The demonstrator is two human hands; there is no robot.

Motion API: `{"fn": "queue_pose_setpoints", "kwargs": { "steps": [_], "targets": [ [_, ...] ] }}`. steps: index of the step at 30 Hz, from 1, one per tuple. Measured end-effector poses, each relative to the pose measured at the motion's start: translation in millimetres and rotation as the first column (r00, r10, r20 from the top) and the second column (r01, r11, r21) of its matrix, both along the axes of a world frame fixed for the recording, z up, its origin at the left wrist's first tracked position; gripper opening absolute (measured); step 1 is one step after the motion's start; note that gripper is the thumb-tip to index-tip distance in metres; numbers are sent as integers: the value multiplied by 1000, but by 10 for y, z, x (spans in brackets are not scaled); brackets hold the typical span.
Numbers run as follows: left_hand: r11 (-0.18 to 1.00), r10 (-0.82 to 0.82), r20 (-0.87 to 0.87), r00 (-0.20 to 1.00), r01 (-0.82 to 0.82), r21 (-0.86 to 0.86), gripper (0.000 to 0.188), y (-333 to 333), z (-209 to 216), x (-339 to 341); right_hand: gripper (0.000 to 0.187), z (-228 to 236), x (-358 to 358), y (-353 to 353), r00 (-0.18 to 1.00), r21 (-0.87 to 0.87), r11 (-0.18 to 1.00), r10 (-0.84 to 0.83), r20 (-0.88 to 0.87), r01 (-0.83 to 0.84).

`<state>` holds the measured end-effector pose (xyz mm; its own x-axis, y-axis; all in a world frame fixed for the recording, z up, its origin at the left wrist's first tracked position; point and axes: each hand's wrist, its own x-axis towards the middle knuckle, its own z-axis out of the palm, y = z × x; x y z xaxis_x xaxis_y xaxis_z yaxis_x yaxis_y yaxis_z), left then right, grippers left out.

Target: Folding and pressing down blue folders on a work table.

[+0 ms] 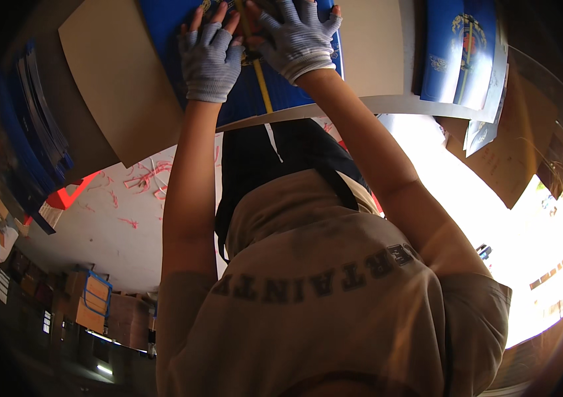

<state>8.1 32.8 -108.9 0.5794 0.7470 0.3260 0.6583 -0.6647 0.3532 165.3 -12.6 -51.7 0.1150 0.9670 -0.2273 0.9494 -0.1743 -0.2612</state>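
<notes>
My left hand [212,66], in a grey striped fingerless glove, lies flat on a blue printed sheet [284,92] at the top of the view. Its fingers are spread apart. My right hand [301,40], gloved the same way, rests on the sheet just to the right, fingers also stretched out and holding nothing. Between the two hands a yellow stripe [263,86] runs down the blue surface. Whether the blue piece is a single sheet or a folded cover, I cannot tell. Tan board [119,79] shows beneath and on both sides of it.
A stack of blue sheets [36,119] sits at the left. More blue printed sheets [443,59] lie at the right, overhanging the table edge beside brown cardboard [513,145]. Red scraps [145,177] litter the pale floor, and a brown box [93,301] stands farther off.
</notes>
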Motion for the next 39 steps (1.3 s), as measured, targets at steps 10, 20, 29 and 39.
{"fn": "queue_pose_setpoints", "kwargs": {
  "steps": [10, 20, 29, 39],
  "targets": [
    [999, -8, -85, 996, 12, 41, 36, 30, -53, -20, 61, 4, 14, -3, 1000, 0, 1000, -1, -21, 1],
    [993, 116, -170, 979, -115, 13, 50, -380, -71, 104, 61, -369, -56, -69, 980, 116, 993, -20, 198, -4],
    [990, 134, -247, 960, -118, 79, 55, -376, -10, 169, 59, -350, -26, -90, 989, 154, 988, -24, 146, 1],
    [958, 285, -220, 933, -271, 94, 50, -448, 87, 378, 59, -227, 31, -63, 999, 88, 996, 6, 45, -10]
  ]
}}
